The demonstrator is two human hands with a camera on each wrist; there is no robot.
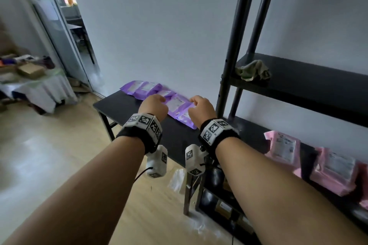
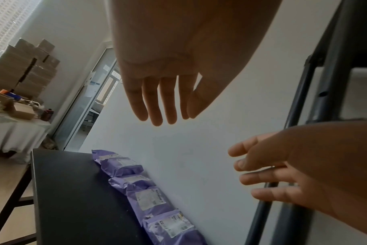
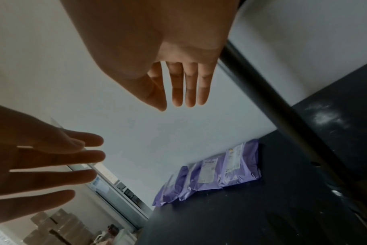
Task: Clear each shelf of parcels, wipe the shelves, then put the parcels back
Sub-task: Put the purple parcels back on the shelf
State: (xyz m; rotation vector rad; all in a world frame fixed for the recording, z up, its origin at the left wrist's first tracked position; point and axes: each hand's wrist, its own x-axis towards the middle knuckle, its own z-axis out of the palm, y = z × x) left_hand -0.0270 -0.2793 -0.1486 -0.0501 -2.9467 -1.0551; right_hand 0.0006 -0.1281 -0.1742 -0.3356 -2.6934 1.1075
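Both hands are held in the air above a black table (image 1: 127,105), the left hand (image 1: 153,105) and the right hand (image 1: 202,108) side by side with fingers extended and loosely spread, nothing held in either. A row of purple parcels (image 1: 159,93) is laid along the table's back edge, against the white wall, while the front half of the tabletop is left bare up to its near and left edges. Just to the right, the table is bounded by the dark uprights of a shelf unit (image 1: 233,49). A crumpled cloth (image 1: 253,70) is seen on the upper shelf near its left end, and pink parcels (image 1: 310,159) are lined on the shelf below. Light wooden floor is left open to the left, beyond which a cloth-covered stand with boxes (image 1: 29,71) is placed.
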